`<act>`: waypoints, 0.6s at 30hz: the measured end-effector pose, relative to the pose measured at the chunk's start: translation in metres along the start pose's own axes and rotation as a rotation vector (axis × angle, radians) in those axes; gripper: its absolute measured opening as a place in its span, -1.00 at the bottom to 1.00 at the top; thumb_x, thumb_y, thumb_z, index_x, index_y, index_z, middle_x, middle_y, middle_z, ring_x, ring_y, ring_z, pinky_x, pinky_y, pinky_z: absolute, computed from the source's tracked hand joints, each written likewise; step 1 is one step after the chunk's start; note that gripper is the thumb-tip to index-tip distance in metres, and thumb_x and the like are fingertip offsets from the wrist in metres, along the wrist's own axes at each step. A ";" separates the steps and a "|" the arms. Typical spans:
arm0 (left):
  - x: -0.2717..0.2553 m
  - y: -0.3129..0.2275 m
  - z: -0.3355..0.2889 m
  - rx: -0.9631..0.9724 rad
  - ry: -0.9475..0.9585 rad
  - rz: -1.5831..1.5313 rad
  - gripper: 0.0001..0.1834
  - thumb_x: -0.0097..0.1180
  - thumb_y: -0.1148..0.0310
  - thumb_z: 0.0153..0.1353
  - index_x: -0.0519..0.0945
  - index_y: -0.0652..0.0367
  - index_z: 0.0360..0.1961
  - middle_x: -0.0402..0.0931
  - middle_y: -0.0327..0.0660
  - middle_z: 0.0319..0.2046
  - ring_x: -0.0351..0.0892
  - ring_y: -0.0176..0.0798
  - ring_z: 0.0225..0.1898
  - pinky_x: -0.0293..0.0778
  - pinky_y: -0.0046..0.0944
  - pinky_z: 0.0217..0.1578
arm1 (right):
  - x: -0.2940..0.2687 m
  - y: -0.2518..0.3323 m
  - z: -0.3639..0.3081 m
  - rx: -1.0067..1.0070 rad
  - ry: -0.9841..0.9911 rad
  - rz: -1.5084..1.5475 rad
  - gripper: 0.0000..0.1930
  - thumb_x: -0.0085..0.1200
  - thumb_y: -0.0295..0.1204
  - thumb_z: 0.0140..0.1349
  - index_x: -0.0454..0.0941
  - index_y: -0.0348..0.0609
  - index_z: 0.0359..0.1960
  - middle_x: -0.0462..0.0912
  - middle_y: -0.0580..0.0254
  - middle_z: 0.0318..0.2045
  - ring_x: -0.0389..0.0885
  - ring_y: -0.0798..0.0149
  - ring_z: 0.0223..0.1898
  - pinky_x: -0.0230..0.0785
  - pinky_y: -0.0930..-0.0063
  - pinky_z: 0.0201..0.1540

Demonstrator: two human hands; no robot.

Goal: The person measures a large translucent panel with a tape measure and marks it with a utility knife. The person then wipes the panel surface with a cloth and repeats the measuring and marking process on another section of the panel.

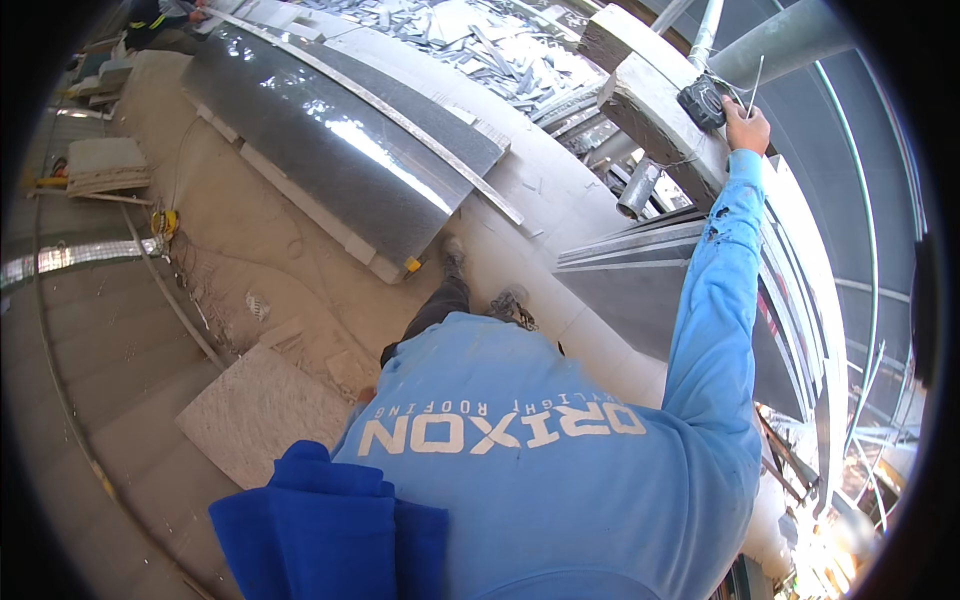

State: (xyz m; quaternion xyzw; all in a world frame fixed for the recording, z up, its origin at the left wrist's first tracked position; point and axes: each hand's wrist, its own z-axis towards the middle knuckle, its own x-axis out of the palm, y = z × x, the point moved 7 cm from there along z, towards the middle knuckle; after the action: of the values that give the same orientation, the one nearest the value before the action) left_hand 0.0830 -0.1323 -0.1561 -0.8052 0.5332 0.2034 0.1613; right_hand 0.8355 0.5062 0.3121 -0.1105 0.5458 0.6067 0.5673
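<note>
At the upper right my right arm is stretched out in a light blue sleeve. My right hand (746, 126) is closed beside a dark, rounded object with thin wires or cord (703, 103), lying on a thick pale beam (655, 105). A thin light stick (755, 82) rises by my fingers; what exactly they grip is too small to make out. Of my left hand (367, 395) only a bit of skin shows by my hip, its fingers hidden behind my shirt.
A long polished dark slab (330, 130) lies on supports, with a pale straight strip (390, 115) across it. Thin slabs (640, 270) lean upright below the beam. Stone offcuts (480, 50) cover the ground behind. A yellow tool (164, 223) sits left. Another person (160, 22) is at the far left.
</note>
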 end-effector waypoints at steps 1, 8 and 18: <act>-0.026 -0.015 0.015 0.049 -0.024 0.010 -0.54 -0.15 -0.01 0.21 0.59 0.16 -0.28 0.58 0.02 -0.37 0.58 0.03 -0.28 0.43 -0.01 -0.20 | -0.010 0.015 -0.007 0.015 -0.033 -0.057 -0.50 0.23 -0.06 -0.04 0.61 -0.34 -0.31 0.67 0.02 -0.32 0.62 0.13 -0.20 0.36 0.37 -0.04; -0.310 -0.108 0.093 0.002 -0.419 -0.954 -0.62 0.00 0.14 0.23 0.55 0.32 -0.30 0.56 -0.12 -0.50 0.55 -0.27 -0.50 0.42 -0.26 -0.45 | -0.045 0.148 -0.095 -0.270 -0.209 0.145 -0.59 0.16 -0.29 0.10 0.49 -0.40 -0.13 0.66 0.08 -0.31 0.62 0.21 -0.22 0.39 0.41 -0.08; -0.431 -0.150 0.124 0.045 -0.308 -0.697 -0.58 -0.07 0.15 0.30 0.47 0.31 -0.03 0.56 -0.08 -0.29 0.58 -0.24 -0.38 0.48 -0.25 -0.35 | 0.125 0.194 -0.236 -0.397 0.369 0.311 -0.62 0.16 -0.48 0.08 0.46 -0.28 -0.04 0.58 -0.06 -0.29 0.59 -0.04 -0.23 0.43 0.29 -0.19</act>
State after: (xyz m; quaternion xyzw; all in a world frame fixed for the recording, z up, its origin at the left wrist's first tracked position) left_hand 0.0525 0.3252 -0.0419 -0.8945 0.2010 0.2435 0.3166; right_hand 0.5227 0.4382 0.2322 -0.2424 0.5208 0.7506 0.3264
